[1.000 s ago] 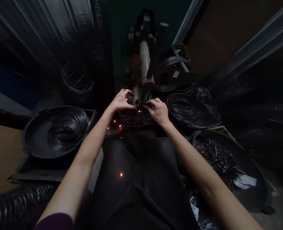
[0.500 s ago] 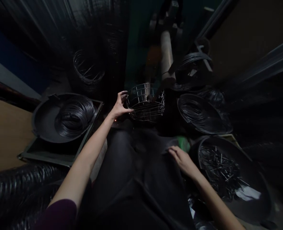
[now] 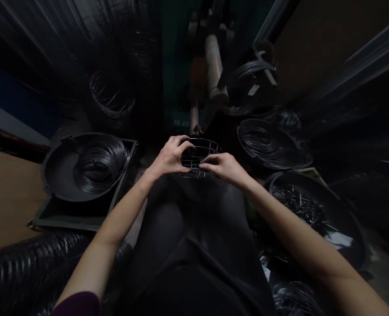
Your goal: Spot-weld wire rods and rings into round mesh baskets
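Observation:
A small round wire basket (image 3: pixel 205 148) sits in front of my knees, just below the end of a machine arm. My left hand (image 3: pixel 171 157) is curved around the basket's left side, thumb low and fingers at the upper rim. At the basket's near right side, my right hand (image 3: pixel 225 167) has its thumb and fingertips pinched together against the wires. Whether a small piece of wire is between those fingertips is too dark to make out. Part of the basket is hidden behind both hands.
Ahead stands a green machine with a pale cylindrical arm (image 3: pixel 214 66). To the left, a black basin (image 3: pixel 61 173) holds coiled wire rings (image 3: pixel 102 163). On the right are another basin of rings (image 3: pixel 262 142) and a large basin (image 3: pixel 349 224) with short wire pieces (image 3: pixel 295 204).
My right hand has moved up and left from beside my right thigh to the basket. The basket, in my left hand, has come lower and closer to me. The view has shifted slightly.

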Available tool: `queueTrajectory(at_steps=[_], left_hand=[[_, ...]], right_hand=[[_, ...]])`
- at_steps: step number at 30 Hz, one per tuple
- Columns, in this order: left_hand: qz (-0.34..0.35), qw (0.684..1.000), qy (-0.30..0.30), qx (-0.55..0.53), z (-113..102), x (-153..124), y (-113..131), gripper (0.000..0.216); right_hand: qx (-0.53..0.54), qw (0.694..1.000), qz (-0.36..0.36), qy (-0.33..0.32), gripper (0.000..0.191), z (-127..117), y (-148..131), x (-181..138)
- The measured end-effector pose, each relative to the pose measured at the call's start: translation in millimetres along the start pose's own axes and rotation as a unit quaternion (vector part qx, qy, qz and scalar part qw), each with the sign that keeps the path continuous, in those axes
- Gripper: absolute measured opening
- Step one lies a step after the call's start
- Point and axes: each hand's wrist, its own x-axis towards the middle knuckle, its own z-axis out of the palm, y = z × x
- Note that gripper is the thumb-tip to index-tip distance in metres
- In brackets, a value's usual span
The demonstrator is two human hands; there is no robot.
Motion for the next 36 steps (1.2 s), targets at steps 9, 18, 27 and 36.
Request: queueTrajectory(at_steps=[9, 18, 27, 36], left_hand=[[-0.03, 0.999, 0.014, -0.035, 7, 13, -2, 0.059], [-0.025, 0.999, 0.021, -0.041, 8, 29, -11, 0.063], [-0.029, 0.999, 0.019, -0.031, 1, 44, -21, 0.064], [-0.046, 0.997, 0.02, -0.052, -2, 50, -25, 0.062]], right_hand=[[-0.402, 0.912, -0.076, -0.034, 0.04, 2, -1, -1], [-0.42, 0.9, -0.115, 0.012, 0.036, -9, 9, 14], [-0.421, 0.899, -0.118, 0.022, 0.036, -18, 2, 28], [-0.362, 0.921, -0.115, 0.083, 0.033, -10, 15, 27]])
